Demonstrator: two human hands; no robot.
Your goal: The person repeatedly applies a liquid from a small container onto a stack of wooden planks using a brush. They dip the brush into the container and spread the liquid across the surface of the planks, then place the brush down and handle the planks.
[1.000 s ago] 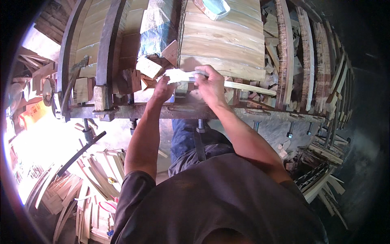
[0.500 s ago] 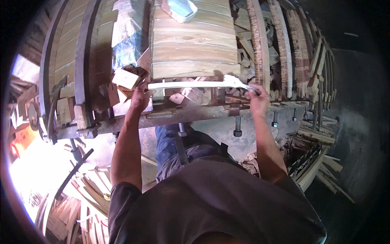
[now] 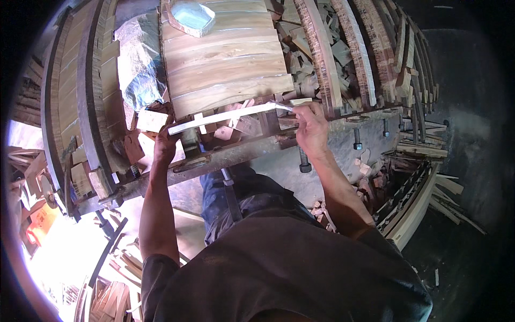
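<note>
A wooden strip [image 3: 222, 117] with a white-coated upper edge spans the gap between my hands. My left hand [image 3: 164, 146] is closed on its left end. My right hand [image 3: 312, 129] is closed round a small brush-like tool [image 3: 283, 107], whose white-smeared tip meets the strip near its right end; the fingers hide most of the handle. Just beyond the strip lies a panel of pale boards [image 3: 225, 67] set edge to edge, with white lines at the joints. A cut-open tub [image 3: 192, 19] of pale white liquid rests on the panel's far part.
A metal rail [image 3: 236, 152] with hanging bolts [image 3: 304, 161] runs between me and the boards. Upright clamp bars [image 3: 95, 102] stand at left, more bars [image 3: 322, 53] at right. Wood offcuts [image 3: 343, 53] fill the gaps; scrap strips [image 3: 424, 145] are piled at lower right.
My right hand has brought the tool left and nearer the strip's end. The strip now slants, its left end lower. The whole view has shifted and turned slightly.
</note>
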